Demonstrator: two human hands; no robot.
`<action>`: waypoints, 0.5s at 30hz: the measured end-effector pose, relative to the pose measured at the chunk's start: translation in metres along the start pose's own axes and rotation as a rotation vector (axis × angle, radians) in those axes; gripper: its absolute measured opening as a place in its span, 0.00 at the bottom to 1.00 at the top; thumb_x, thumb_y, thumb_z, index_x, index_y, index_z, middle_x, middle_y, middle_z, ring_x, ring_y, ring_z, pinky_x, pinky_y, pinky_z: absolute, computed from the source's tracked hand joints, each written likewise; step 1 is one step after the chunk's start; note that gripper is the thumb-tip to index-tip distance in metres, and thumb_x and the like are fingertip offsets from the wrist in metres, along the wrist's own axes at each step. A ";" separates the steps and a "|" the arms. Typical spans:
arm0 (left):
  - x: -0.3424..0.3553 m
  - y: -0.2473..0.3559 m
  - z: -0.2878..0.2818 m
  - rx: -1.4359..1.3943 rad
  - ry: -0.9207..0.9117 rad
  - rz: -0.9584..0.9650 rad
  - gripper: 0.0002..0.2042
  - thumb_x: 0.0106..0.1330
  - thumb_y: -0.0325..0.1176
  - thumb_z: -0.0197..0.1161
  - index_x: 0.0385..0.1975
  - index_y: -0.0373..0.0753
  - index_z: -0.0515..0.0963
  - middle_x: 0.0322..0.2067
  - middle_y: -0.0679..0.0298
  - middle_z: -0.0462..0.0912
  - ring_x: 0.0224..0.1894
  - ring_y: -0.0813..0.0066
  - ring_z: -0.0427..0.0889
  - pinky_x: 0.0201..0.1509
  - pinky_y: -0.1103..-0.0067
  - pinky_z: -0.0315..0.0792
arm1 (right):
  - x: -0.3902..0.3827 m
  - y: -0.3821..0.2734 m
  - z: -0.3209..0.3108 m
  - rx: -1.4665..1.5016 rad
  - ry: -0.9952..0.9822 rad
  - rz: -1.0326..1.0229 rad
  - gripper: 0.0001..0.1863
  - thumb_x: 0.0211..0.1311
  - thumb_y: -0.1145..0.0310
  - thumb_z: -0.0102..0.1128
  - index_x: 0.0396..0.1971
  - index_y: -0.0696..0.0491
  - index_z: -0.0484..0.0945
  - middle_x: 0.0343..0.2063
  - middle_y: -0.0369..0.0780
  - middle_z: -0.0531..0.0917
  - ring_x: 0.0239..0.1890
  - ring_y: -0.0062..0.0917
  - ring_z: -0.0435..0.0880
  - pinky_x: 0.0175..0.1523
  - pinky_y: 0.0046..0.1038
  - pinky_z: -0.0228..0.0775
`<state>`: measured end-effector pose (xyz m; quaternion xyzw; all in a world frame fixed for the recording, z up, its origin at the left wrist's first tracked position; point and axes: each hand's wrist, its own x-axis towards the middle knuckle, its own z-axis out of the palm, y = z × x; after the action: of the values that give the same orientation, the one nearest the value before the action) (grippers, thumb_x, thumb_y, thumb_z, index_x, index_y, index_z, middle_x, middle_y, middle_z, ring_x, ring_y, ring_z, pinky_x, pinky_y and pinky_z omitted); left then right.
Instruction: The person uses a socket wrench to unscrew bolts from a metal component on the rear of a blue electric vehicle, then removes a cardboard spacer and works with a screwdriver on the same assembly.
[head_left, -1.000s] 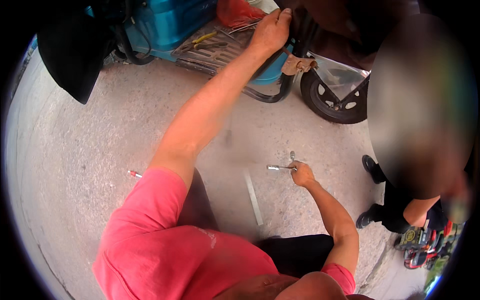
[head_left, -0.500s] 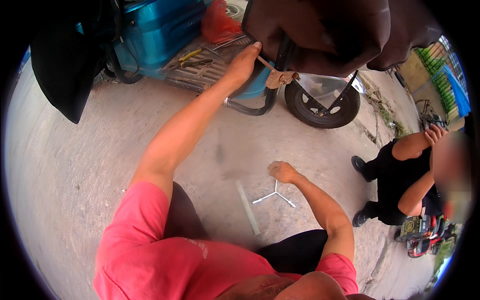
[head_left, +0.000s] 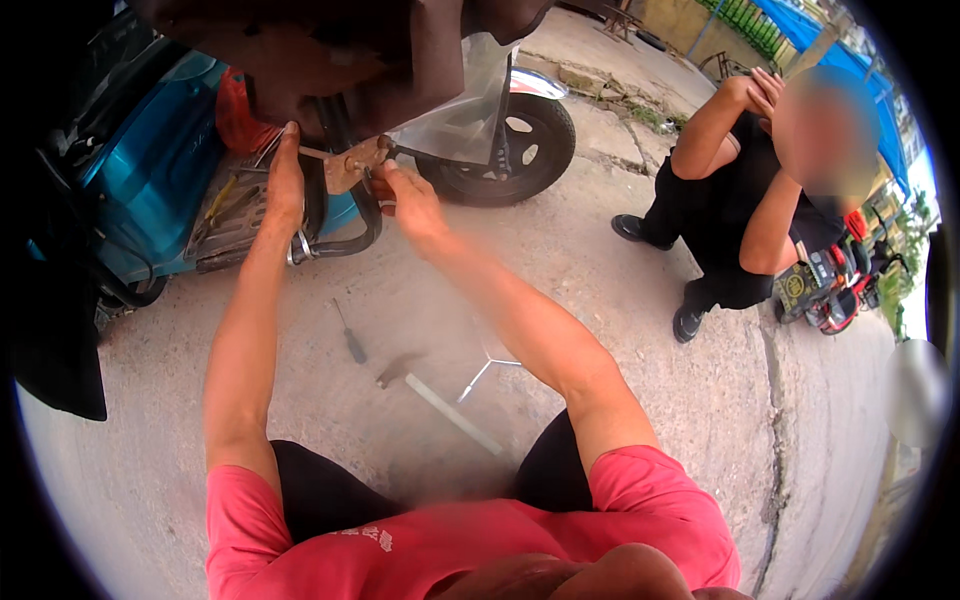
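Note:
A rusty brown metal bracket (head_left: 358,166) with a thin rod is held up beside the front frame of a blue scooter (head_left: 165,160). My left hand (head_left: 286,185) is closed at the rod end, its fingers partly hidden. Up at the bracket's other end is my right hand (head_left: 412,205), its fingers bent and pinched together at the edge; what lies between them is too small to make out. On the ground below are a screwdriver (head_left: 351,335), a hammer (head_left: 440,405) with a pale handle, and a silver Y-shaped socket wrench (head_left: 480,375), partly covered by my right forearm.
Yellow-handled pliers (head_left: 222,198) and other tools lie on the scooter's footboard, by a red plastic bag (head_left: 240,115). A dark brown cover (head_left: 350,50) hangs over the front, above the front wheel (head_left: 520,150). Another person (head_left: 720,190) in black squats at the right.
My right hand has left the Y-shaped wrench on the ground and risen to the bracket. My left hand stays at the rod. The whole view has swung to the right.

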<state>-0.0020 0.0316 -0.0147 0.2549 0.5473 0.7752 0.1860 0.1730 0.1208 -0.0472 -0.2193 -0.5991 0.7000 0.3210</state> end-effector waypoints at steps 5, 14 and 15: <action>0.002 -0.005 0.000 -0.062 0.005 0.005 0.32 0.77 0.59 0.51 0.60 0.31 0.76 0.55 0.61 0.80 0.55 0.72 0.77 0.64 0.77 0.67 | -0.005 0.009 -0.002 -0.450 -0.124 -0.236 0.30 0.68 0.54 0.61 0.60 0.61 0.75 0.51 0.53 0.84 0.57 0.44 0.82 0.61 0.38 0.71; 0.011 0.057 -0.024 0.706 0.080 0.228 0.26 0.74 0.51 0.61 0.57 0.32 0.81 0.42 0.61 0.86 0.43 0.72 0.80 0.52 0.76 0.72 | -0.002 0.004 -0.011 -0.672 -0.193 -0.308 0.22 0.65 0.60 0.64 0.51 0.60 0.77 0.43 0.56 0.84 0.49 0.54 0.83 0.53 0.49 0.73; 0.011 0.079 -0.030 0.666 0.226 0.470 0.26 0.73 0.50 0.63 0.59 0.33 0.79 0.43 0.60 0.87 0.44 0.73 0.82 0.52 0.75 0.72 | 0.000 0.003 -0.010 -0.673 -0.214 -0.317 0.22 0.65 0.60 0.64 0.51 0.60 0.76 0.42 0.56 0.85 0.49 0.55 0.83 0.53 0.49 0.73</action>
<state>-0.0294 -0.0109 0.0539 0.3324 0.7119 0.6002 -0.1495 0.1796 0.1278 -0.0522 -0.1428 -0.8518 0.4248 0.2711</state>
